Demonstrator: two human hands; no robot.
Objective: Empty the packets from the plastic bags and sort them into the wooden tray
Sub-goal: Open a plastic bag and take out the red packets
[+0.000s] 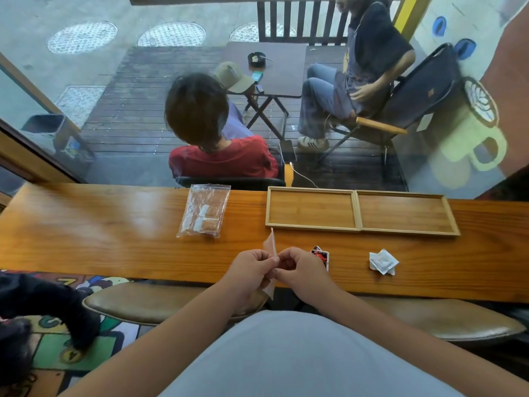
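Hands are meeting over the near edge of the wooden counter [86,230], both pinching the same clear plastic bag [270,247], which is standing edge-on between them. The left hand [252,267] is curled closed with thumb and fingertips nipping one side of the bag, and the right hand [300,267] is doing the same on the other side, so I am judging that the person is working the mouth open (whether anything is inside it, I cannot tell from this angle).

To do this well, each hand should be gripping only one wall of the bag near the seal and pulling gently apart, then tipping it low over the counter so nothing skids off the edge.

A red and black packet [321,255] is lying just beside the right hand, and a small pile of white packets [383,262] is resting further right. A second bag [203,210], holding brown and white packets, is lying to the left of the wooden tray [356,210], whose two compartments are both bare, so sorting looks not yet begun.
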